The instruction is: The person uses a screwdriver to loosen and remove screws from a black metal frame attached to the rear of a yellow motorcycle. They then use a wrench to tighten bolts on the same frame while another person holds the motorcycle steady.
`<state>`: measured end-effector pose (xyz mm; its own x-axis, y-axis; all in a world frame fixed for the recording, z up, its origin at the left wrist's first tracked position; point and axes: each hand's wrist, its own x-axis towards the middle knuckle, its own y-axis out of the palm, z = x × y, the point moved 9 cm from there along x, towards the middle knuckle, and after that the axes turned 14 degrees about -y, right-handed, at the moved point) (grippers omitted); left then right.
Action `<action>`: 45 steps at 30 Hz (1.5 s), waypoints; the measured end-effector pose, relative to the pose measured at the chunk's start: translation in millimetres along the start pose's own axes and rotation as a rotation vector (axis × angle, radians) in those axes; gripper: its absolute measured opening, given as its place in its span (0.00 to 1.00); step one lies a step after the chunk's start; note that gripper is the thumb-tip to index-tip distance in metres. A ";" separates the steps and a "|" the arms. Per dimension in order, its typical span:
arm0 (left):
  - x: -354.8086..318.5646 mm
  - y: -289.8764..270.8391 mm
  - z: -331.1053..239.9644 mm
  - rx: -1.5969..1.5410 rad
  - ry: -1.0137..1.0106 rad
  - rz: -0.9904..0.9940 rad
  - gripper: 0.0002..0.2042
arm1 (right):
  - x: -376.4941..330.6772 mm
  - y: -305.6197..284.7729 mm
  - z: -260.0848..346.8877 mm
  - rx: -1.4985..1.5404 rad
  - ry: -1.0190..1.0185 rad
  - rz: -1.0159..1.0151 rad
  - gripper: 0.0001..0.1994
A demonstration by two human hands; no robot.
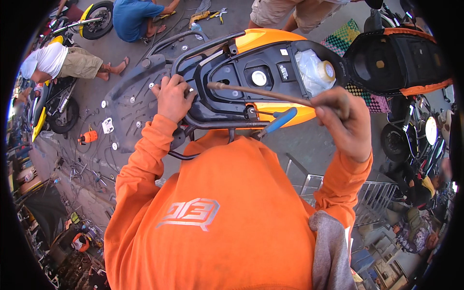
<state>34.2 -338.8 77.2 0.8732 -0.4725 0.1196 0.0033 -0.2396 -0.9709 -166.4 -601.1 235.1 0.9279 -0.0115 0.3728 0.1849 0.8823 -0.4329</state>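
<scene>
In front of me is a motor scooter [251,63] with orange side panels, its black storage well uncovered. A black metal rear rack plate [130,99] with several bolts covers its tail end at the left. My left hand [175,99] lies at the plate's inner edge, fingers bent down; a small bright piece shows at one fingertip. My right hand [345,121] is closed round a long brown metal rod [263,93] with a thickened end, which crosses above the storage well. Below the rod, a blue-handled tool [280,121] sticks out beside the near orange panel.
A roll of tape [326,71] sits on clear plastic in the scooter's well. The detached-looking black seat [396,60] is to the right. Loose tools and an orange tool [88,137] lie on the floor at left. Other people work nearby, among several motorcycles. A metal grille [372,198] stands right.
</scene>
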 end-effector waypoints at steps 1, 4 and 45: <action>0.0 -1.4 0.4 -0.019 0.025 -0.001 0.05 | 13.4 9.4 -1.8 -0.022 0.029 0.059 0.06; -1.3 -4.3 0.7 -0.036 0.056 -0.039 0.06 | 56.9 37.5 2.1 -0.014 -0.085 0.210 0.05; 0.6 -5.4 6.4 -0.180 0.134 -0.019 0.10 | 164.0 107.4 25.4 0.298 0.262 0.370 0.20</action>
<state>37.9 -332.3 81.2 0.8012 -0.5719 0.1760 -0.0778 -0.3912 -0.9170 -2.6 -496.3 270.6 0.9704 0.2415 0.0063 -0.2335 0.9445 -0.2311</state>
